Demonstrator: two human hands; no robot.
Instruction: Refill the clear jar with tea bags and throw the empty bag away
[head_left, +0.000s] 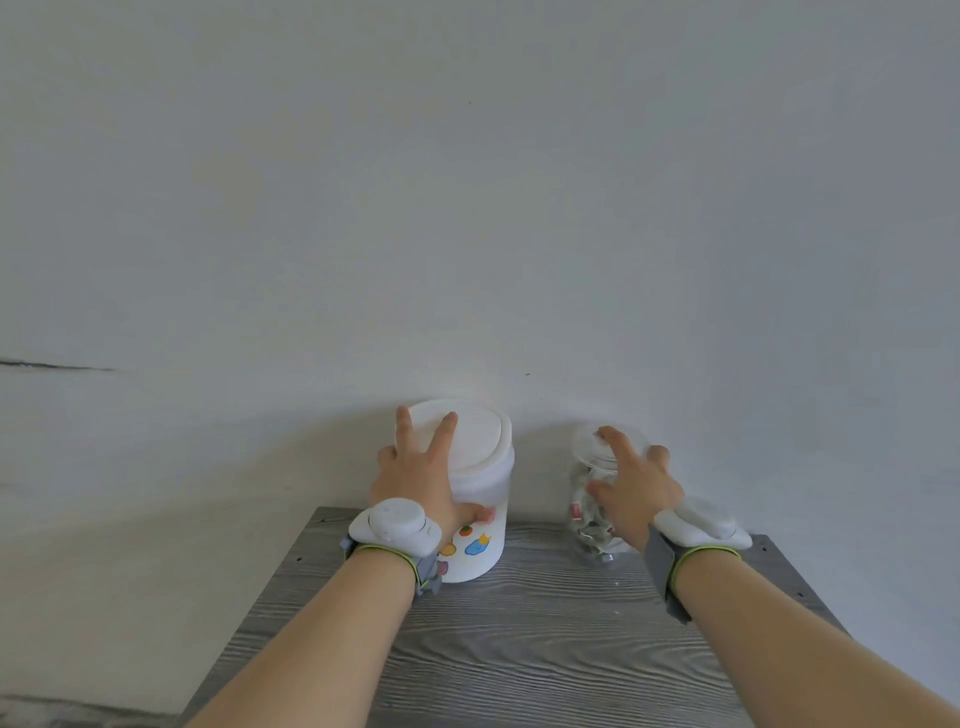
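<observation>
A clear glass jar (586, 512) with a clear lid stands at the back right of the grey wooden table (519, 649), with several tea bags inside. My right hand (634, 488) wraps it from the right: the thumb lies on the front of the glass, the index finger reaches onto the lid, and another finger shows behind the jar. A white lidded bin (480, 452) with coloured stickers stands at the back left. My left hand (415, 483) rests on it, fingers straight and spread over the lid, thumb pressed on the front wall. No empty bag is in view.
A plain white wall rises directly behind both containers. The table's left edge runs diagonally beside my left forearm, with floor beyond it. White sensor units are strapped to both wrists.
</observation>
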